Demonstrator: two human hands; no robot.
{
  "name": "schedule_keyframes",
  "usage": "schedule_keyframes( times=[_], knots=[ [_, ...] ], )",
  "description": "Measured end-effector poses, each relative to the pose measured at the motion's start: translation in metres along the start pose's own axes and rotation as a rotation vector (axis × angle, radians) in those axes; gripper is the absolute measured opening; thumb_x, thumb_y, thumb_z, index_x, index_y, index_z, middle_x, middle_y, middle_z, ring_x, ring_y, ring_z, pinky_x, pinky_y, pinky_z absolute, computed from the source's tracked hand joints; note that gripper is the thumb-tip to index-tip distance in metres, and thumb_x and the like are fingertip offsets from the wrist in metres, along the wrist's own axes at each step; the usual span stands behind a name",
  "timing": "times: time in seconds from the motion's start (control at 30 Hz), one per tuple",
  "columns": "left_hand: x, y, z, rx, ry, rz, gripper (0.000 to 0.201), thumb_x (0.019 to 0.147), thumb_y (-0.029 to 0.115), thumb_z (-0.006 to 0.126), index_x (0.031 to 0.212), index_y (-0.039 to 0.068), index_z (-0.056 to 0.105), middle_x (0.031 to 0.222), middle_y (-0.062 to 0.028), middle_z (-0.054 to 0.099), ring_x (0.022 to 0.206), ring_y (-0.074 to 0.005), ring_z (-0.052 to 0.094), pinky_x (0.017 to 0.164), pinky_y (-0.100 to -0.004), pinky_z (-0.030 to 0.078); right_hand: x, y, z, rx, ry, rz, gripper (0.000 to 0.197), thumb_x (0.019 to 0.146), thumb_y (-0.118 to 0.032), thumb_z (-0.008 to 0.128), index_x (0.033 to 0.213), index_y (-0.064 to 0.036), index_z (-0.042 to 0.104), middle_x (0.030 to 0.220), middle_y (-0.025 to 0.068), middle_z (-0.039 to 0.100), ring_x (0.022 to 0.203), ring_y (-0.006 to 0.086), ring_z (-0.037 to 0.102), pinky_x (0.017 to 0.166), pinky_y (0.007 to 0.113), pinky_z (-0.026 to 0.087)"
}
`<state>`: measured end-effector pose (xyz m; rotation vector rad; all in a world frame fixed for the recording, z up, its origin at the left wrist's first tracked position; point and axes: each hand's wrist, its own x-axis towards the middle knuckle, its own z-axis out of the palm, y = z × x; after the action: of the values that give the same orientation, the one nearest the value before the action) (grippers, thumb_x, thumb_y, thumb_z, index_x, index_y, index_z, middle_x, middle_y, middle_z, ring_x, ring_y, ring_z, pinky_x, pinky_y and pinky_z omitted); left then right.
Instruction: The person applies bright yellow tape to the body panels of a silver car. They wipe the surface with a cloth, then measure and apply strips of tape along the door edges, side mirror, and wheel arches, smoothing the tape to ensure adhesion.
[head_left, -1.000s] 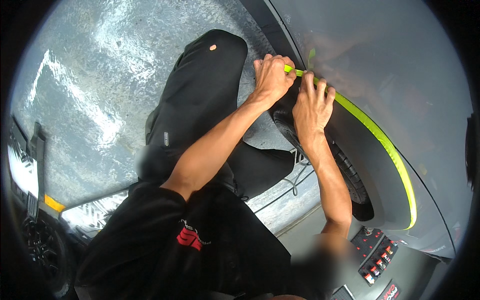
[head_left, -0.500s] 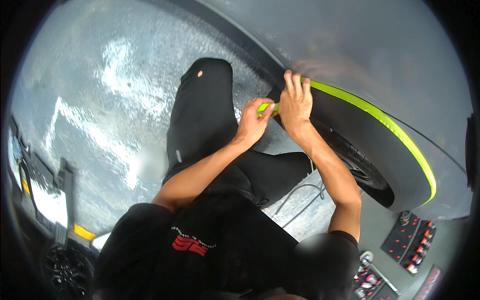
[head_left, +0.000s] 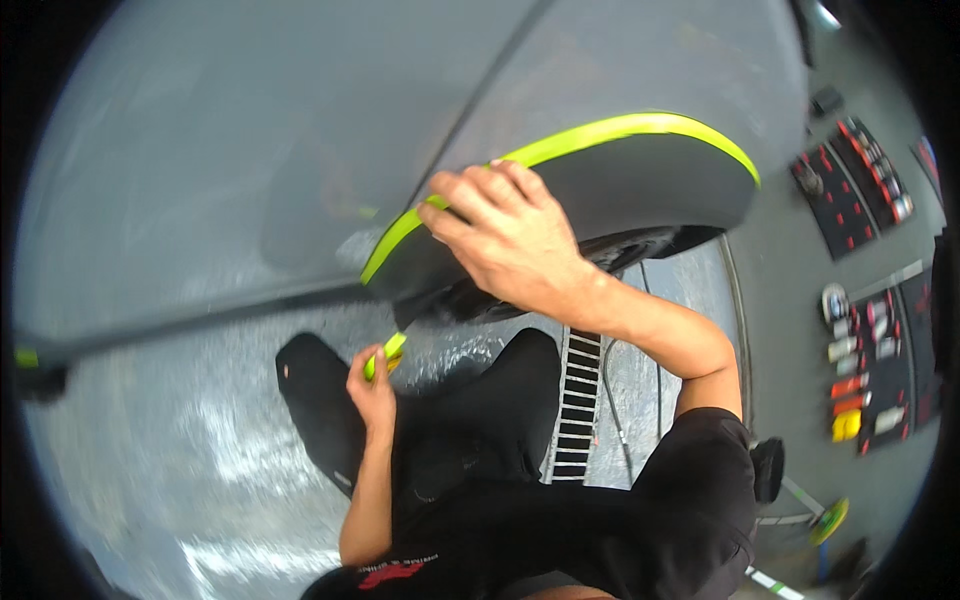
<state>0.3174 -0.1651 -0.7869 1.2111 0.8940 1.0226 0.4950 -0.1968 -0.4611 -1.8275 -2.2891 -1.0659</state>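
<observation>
A bright yellow-green strip of masking tape (head_left: pixel 640 125) follows the upper edge of the black wheel-arch trim (head_left: pixel 650 185) on a grey car (head_left: pixel 330 130). My right hand (head_left: pixel 515 235) lies over the strip toward its left end, fingertips bent against the tape and panel. Nothing shows in its grasp. Lower down, above my knee, my left hand (head_left: pixel 373 393) is closed around a yellow-green roll of masking tape (head_left: pixel 378 363). A short piece of tape stands up from the roll, apart from the car. Part of the tyre (head_left: pixel 465 303) is hidden under the trim and my right hand.
My knees (head_left: pixel 315 385) are bent below the car's sill. A metal floor drain grate (head_left: pixel 577 405) runs beside my right leg, with a dark hose (head_left: pixel 611 400) alongside. On the right, black mats (head_left: pixel 850 200) hold bottles and tools. Wet, shiny floor (head_left: pixel 220 430) lies to the left.
The view has turned along the car. My hands were close together at the arch's end; now the left has drawn away below with the roll, and the right has shifted along the strip.
</observation>
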Motion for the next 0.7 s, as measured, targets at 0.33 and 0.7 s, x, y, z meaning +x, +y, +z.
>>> schedule_keyframes(
  times=[0.33,0.7],
  knots=[
    [0.004,0.036,0.048,-0.094,-0.243,0.036,0.02,0.107,0.016,0.069,0.113,-0.003,0.074,0.107,-0.0082,0.074,0.102,-0.0152,0.067,0.093,-0.0313,0.053,-0.18,0.192,-0.058,0.012,0.557,0.613,0.034,0.108,-0.025,0.062,0.137,-0.0119,0.074,0.136,0.0143,0.066,0.131,0.0321,0.059,0.117,0.043,0.043],
    [-0.025,0.169,0.085,-0.431,-0.477,0.181,0.029,0.1,0.001,0.075,0.128,-0.003,0.069,0.119,-0.0092,0.073,0.111,-0.0164,0.068,0.101,-0.0324,0.052,-0.246,0.161,-0.024,0.004,1.094,1.052,0.034,0.11,-0.019,0.058,0.135,0.0012,0.069,0.129,0.017,0.069,0.121,0.0266,0.066,0.11,0.039,0.05]
  ],
)
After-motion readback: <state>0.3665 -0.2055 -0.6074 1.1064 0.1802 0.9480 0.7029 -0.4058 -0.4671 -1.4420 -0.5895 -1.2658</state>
